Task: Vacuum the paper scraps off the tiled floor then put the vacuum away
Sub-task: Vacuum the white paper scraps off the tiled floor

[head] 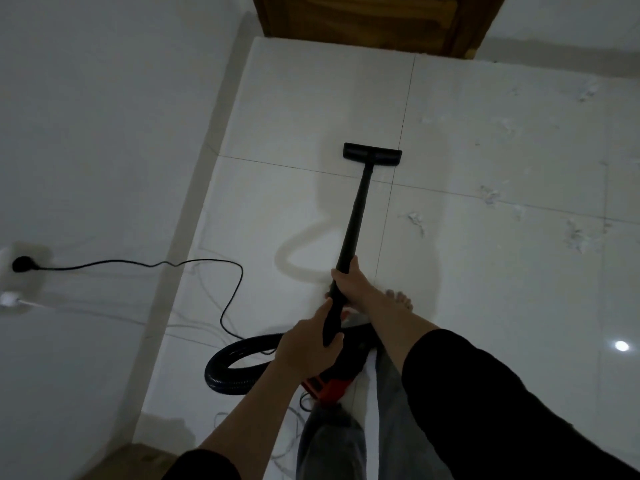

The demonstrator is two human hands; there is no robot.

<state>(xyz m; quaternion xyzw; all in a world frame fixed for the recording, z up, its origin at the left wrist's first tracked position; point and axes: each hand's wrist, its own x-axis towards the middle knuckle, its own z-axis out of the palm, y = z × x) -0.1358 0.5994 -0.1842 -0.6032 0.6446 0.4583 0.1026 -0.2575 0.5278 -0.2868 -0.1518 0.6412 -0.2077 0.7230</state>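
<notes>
Both my hands grip the black vacuum wand (355,216). My right hand (349,284) holds it higher up the tube and my left hand (310,342) holds the lower grip end. The flat black floor nozzle (372,153) rests on the white tiled floor (298,109), near a tile joint. Several white paper scraps (415,220) lie scattered on the tiles to the right of the nozzle, with more paper scraps (576,235) farther right. The red and black vacuum body (329,388) sits by my legs, partly hidden by my arms, with its ribbed black hose (225,367) curled to the left.
A black power cord (194,263) runs from a plug (22,264) in a wall socket on the left white wall across the floor to the vacuum. A wooden door (374,19) stands at the far end. My bare foot (398,301) is beside the wand.
</notes>
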